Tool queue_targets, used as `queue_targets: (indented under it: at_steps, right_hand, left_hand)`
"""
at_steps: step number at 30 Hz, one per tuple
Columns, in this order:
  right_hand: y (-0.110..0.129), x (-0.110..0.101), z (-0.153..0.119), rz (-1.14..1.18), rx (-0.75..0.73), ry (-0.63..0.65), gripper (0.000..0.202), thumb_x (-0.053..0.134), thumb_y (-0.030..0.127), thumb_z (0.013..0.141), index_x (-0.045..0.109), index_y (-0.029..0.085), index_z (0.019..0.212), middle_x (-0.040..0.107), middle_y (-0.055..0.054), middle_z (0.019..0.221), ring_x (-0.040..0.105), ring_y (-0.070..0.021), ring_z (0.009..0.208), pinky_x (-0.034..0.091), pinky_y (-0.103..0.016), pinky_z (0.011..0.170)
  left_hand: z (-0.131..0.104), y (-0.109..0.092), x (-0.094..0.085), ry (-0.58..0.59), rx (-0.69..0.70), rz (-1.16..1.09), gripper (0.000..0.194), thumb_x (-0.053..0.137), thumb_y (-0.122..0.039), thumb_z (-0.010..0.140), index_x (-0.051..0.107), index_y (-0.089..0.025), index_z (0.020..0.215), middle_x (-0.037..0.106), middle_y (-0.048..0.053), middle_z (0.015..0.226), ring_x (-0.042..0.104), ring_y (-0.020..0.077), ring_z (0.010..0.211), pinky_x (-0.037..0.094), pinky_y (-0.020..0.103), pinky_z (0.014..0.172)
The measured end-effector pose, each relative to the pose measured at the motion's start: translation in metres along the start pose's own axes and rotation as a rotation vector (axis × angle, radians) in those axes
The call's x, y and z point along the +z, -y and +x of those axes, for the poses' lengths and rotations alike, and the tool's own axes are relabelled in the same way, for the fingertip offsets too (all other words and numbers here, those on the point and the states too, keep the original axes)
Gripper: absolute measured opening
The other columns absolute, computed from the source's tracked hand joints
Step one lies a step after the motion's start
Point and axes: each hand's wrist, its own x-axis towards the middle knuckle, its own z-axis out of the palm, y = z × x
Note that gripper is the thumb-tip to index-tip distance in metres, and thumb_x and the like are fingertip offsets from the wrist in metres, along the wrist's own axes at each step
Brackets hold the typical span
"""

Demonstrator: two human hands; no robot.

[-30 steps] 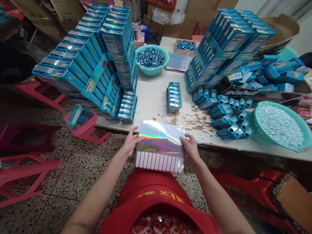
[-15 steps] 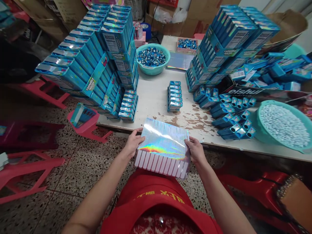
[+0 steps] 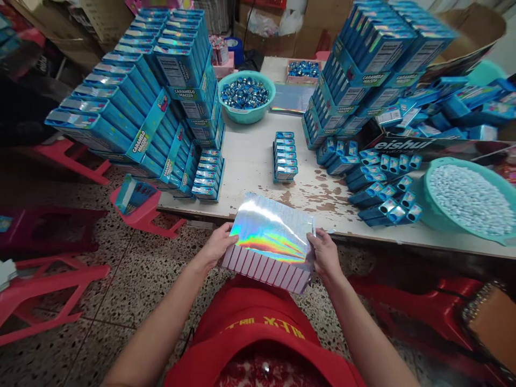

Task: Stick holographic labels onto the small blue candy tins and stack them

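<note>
A shiny holographic sheet with a row of pale strips along its near edge is held tilted in front of the table's edge, above my lap. My left hand grips its left side, thumb on top and fingers mostly hidden beneath. On the opposite side, my right hand pinches the right edge in the same way. Beyond the sheet, a short row of small blue boxes stands on the white table. A similar low row of blue boxes is near the table's front edge at left.
Tall stacks of blue candy boxes rise at left and right. A turquoise basin holds shiny round pieces; another basin holds white pieces. Open blue boxes lie at right. A pink stool stands at left.
Reflections on the sheet have shifted, and its tilt differs slightly. Both hands keep their hold on its sides. The table and stacks appear a little further left as the view moves.
</note>
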Motion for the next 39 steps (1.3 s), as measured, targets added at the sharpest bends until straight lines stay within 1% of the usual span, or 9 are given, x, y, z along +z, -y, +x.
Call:
queue_targets:
  at_steps: [13,15,18,21,24,26,30,34,39]
  right_hand:
    - [-0.018,-0.001,-0.003,-0.068,-0.013,0.017,0.052,0.073,0.042,0.054,0.051,0.021,0.097,0.064,-0.004,0.085,0.061,-0.0191,0.073,0.051,-0.032,0.065]
    - [-0.013,-0.001,-0.007,-0.262,-0.211,-0.082,0.059,0.071,0.044,0.059,0.049,0.019,0.108,0.06,-0.01,0.102,0.059,-0.0238,0.091,0.05,-0.037,0.074]
    - [0.01,0.009,-0.021,-0.577,-0.717,-0.146,0.063,0.066,0.044,0.07,0.043,0.019,0.122,0.048,-0.014,0.125,0.045,-0.0287,0.117,0.041,-0.045,0.093]
    - [0.042,0.035,-0.037,-0.792,-1.113,0.081,0.058,0.064,0.044,0.076,0.043,0.022,0.125,0.047,-0.013,0.13,0.037,-0.0294,0.126,0.032,-0.05,0.102]
    - [0.065,0.066,-0.045,-0.995,-1.243,0.447,0.059,0.065,0.044,0.076,0.044,0.023,0.127,0.056,-0.012,0.123,0.041,-0.0294,0.123,0.024,-0.053,0.106]
    - [0.073,0.08,-0.045,-1.097,-1.218,0.594,0.047,0.063,0.041,0.079,0.05,0.023,0.12,0.063,-0.01,0.11,0.052,-0.0276,0.111,0.021,-0.054,0.106]
    - [0.079,0.086,-0.039,-1.104,-1.079,0.63,0.013,0.056,0.032,0.085,0.064,0.023,0.088,0.068,-0.004,0.086,0.059,-0.0207,0.088,0.032,-0.045,0.095]
    - [0.077,0.081,-0.03,-0.988,-0.837,0.771,0.017,0.054,0.032,0.085,0.065,0.02,0.078,0.064,-0.001,0.068,0.054,-0.0142,0.066,0.038,-0.026,0.065]
    - [0.069,0.07,-0.014,-0.835,-0.583,0.765,0.023,0.055,0.039,0.081,0.063,0.019,0.072,0.055,0.002,0.058,0.045,-0.0113,0.055,0.031,-0.022,0.052]
  left_hand:
    - [-0.006,-0.031,0.0,0.003,0.143,0.087,0.039,0.068,-0.03,0.064,0.058,-0.016,0.098,0.066,0.001,0.072,0.057,0.0127,0.058,0.039,0.021,0.053]
    - [-0.007,-0.036,0.001,-0.019,0.202,0.197,0.033,0.065,-0.028,0.066,0.059,-0.016,0.096,0.063,-0.001,0.066,0.054,0.0115,0.055,0.037,0.02,0.052]
    - [-0.007,-0.046,0.003,0.013,0.285,0.411,0.023,0.062,-0.026,0.067,0.064,-0.018,0.088,0.061,-0.003,0.064,0.051,0.0121,0.058,0.036,0.021,0.054]
    - [-0.005,-0.057,0.01,0.105,0.304,0.57,0.014,0.063,-0.023,0.063,0.066,-0.02,0.077,0.06,-0.003,0.061,0.048,0.013,0.058,0.034,0.022,0.056]
    - [-0.004,-0.069,0.02,0.181,0.289,0.626,0.01,0.067,-0.02,0.058,0.064,-0.021,0.067,0.058,-0.002,0.055,0.044,0.013,0.055,0.031,0.022,0.055]
    - [-0.003,-0.076,0.024,0.213,0.311,0.647,0.01,0.068,-0.019,0.057,0.064,-0.022,0.065,0.059,-0.002,0.057,0.045,0.0135,0.056,0.03,0.022,0.055]
    - [-0.002,-0.083,0.025,0.292,0.335,0.702,0.009,0.066,-0.024,0.064,0.067,-0.021,0.072,0.059,-0.001,0.058,0.047,0.0139,0.057,0.031,0.022,0.054]
    - [0.005,-0.078,0.017,0.344,0.242,0.657,0.017,0.066,-0.028,0.065,0.067,-0.019,0.079,0.054,-0.004,0.052,0.044,0.012,0.05,0.029,0.021,0.05]
    - [0.017,-0.074,0.006,0.255,0.297,0.794,0.006,0.066,-0.021,0.061,0.066,-0.019,0.067,0.054,-0.004,0.052,0.043,0.0118,0.051,0.027,0.021,0.051]
